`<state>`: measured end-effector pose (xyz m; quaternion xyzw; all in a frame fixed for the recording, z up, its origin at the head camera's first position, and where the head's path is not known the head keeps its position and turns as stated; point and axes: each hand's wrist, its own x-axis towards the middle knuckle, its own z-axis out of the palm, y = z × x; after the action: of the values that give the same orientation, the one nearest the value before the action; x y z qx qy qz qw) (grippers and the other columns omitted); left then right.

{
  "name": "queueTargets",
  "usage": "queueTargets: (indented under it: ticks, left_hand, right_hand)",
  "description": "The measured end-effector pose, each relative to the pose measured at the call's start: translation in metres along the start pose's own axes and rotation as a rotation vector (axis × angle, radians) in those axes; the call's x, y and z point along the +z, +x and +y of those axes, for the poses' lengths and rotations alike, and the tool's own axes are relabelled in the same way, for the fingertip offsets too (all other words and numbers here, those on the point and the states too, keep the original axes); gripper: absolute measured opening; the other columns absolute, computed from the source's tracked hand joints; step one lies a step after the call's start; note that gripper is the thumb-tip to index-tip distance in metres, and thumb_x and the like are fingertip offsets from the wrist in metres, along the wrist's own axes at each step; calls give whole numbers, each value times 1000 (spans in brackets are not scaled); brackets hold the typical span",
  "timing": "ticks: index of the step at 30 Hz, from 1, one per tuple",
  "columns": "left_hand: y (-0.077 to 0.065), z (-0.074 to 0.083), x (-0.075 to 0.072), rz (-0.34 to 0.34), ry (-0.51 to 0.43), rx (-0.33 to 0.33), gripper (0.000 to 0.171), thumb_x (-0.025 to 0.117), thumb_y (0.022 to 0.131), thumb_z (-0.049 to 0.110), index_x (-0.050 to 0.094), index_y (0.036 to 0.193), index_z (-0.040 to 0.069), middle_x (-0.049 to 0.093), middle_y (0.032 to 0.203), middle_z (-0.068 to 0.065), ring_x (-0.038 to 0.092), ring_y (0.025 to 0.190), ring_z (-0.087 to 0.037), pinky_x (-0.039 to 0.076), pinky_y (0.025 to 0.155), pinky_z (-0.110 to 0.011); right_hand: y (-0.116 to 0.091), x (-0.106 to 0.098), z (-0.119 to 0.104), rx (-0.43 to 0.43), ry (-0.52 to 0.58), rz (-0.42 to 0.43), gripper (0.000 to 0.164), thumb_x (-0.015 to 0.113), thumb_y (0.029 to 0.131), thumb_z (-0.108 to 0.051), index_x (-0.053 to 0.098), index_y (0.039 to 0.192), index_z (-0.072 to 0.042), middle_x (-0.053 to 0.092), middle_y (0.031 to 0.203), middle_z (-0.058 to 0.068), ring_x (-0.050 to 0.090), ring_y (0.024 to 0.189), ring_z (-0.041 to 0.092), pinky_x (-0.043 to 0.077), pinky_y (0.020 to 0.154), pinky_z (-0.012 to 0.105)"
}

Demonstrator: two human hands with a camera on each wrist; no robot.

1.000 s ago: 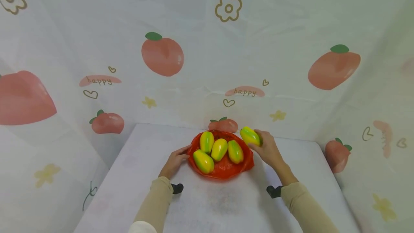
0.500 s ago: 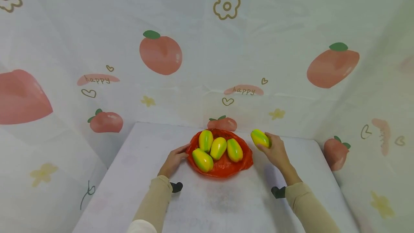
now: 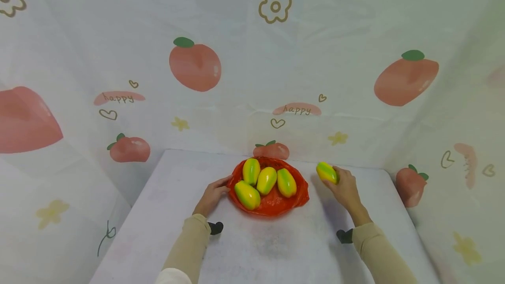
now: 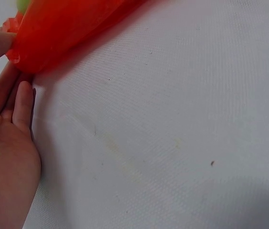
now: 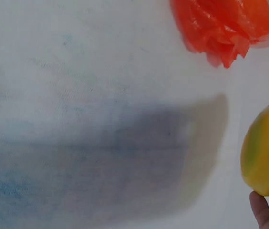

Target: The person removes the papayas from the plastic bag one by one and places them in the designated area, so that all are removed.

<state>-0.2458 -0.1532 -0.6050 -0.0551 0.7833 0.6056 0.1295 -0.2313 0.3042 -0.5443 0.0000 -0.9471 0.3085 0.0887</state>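
Observation:
A red plastic bag (image 3: 272, 208) lies spread open on the table, its rim forming a round, with several yellow-green papayas (image 3: 267, 181) inside. At its left edge my left hand (image 3: 210, 197) pinches the rim; in the left wrist view the thumb is on the red film (image 4: 72, 33) and the other fingers are under it. To the right of the bag, my right hand (image 3: 348, 191) grips one papaya (image 3: 326, 173) above the table. The right wrist view shows fingertips at the lower end of that papaya (image 5: 263, 150), with its shadow cast below.
The white table (image 3: 252, 253) ends at a back edge close behind the bag. A white curtain (image 3: 236, 21) printed with peaches and flowers stands behind and along both sides. Dark wrist mounts (image 3: 345, 236) stick inward from both sleeves.
My right hand has moved right with the papaya, away from the bag's right edge and slightly lower. The left hand and the bag hold their places.

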Motion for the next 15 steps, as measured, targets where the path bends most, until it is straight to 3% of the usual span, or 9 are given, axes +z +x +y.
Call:
queueTargets:
  ticks: [15]
  left_hand:
    - [-2, 2, -1, 1, 14, -4, 51, 57, 95, 15, 59, 144, 28, 53, 156, -4, 42, 148, -29, 33, 125, -54]
  right_hand:
    - [-4, 5, 21, 146, -32, -66, 68, 67, 96, -28, 41, 146, 10, 46, 138, 37, 42, 123, 52, 39, 108, 64]
